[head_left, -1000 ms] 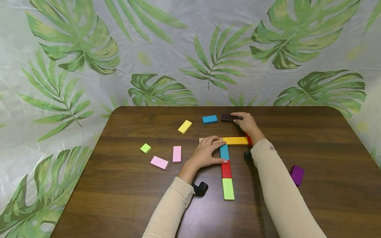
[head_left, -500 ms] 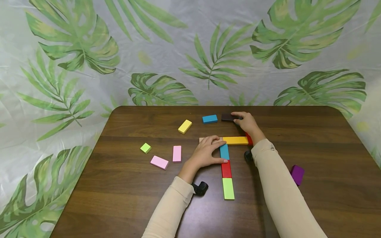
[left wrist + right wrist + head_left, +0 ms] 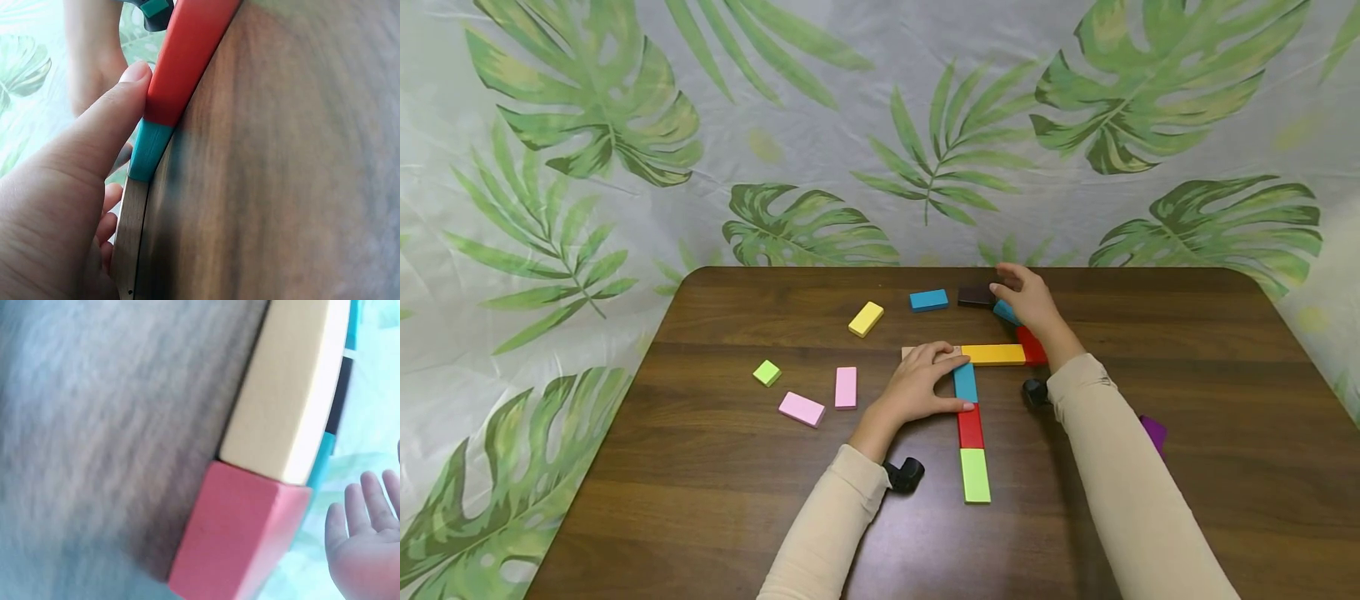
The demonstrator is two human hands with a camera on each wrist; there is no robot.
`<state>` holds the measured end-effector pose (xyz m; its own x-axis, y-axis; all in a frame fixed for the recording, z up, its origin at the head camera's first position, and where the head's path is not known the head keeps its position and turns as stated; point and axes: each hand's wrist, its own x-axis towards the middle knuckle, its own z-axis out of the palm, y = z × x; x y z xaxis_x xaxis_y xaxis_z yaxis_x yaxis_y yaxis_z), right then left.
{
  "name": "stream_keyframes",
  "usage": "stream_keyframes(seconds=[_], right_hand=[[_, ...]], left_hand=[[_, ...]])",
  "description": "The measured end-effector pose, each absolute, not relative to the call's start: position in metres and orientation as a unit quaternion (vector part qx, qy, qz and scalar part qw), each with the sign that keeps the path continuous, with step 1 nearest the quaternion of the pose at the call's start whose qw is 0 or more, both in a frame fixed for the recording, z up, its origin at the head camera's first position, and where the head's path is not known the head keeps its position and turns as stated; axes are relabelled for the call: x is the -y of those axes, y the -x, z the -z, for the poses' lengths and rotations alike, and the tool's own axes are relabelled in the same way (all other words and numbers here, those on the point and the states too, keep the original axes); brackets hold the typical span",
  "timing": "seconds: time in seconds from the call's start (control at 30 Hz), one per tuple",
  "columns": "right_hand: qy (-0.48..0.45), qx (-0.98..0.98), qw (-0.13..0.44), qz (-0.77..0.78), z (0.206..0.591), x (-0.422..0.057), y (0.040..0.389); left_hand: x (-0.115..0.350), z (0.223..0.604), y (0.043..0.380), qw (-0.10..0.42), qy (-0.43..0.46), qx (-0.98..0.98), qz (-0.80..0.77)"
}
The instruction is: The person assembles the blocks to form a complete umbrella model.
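Observation:
Several flat coloured blocks form a T-like shape. My left hand (image 3: 917, 385) rests on a plain wood block (image 3: 908, 353), thumb at the seam between a blue block (image 3: 966, 385) and a red block (image 3: 970, 427); in the left wrist view, its thumb (image 3: 134, 74) touches the blocks' side. My right hand (image 3: 1030, 302) holds nothing, fingers apart, over a second blue block (image 3: 1006, 312) it partly covers, beside a black block (image 3: 974, 297). Below it, another red block (image 3: 1032, 347) meets a yellow-orange block (image 3: 992, 355). The right wrist view shows these fingers (image 3: 374, 497) spread.
A light green block (image 3: 975, 477) ends the near row. Loose on the brown table (image 3: 700, 500) lie a blue block (image 3: 928, 301), a pale yellow block (image 3: 866, 320), a small green block (image 3: 767, 373), two pink blocks (image 3: 846, 388) and a purple block (image 3: 1153, 435). A leaf-patterned cloth (image 3: 812, 133) hangs behind.
My right hand has come off the black block and shifted slightly right, its fingers lifting and spreading. More of the blue block under it shows. The left hand stays put.

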<state>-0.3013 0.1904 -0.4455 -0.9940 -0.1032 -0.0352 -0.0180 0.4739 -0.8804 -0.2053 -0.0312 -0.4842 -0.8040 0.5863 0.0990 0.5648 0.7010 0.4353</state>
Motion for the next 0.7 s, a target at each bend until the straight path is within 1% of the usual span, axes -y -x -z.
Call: stream_keyframes(seconds=[0.2, 0.5, 0.7], right_hand=[[0.061, -0.857, 0.022, 0.511, 0.437, -0.196, 0.295], [0.099, -0.857, -0.015, 0.505, 0.439, -0.212, 0.28], [0.107, -0.851, -0.022, 0.514, 0.441, -0.222, 0.27]], left_hand=[[0.031, 0.484, 0.205, 0.024, -0.312, -0.921, -0.232], [0.031, 0.483, 0.204, 0.023, -0.314, -0.92, -0.235], [0.031, 0.483, 0.204, 0.025, -0.311, -0.92, -0.235]])
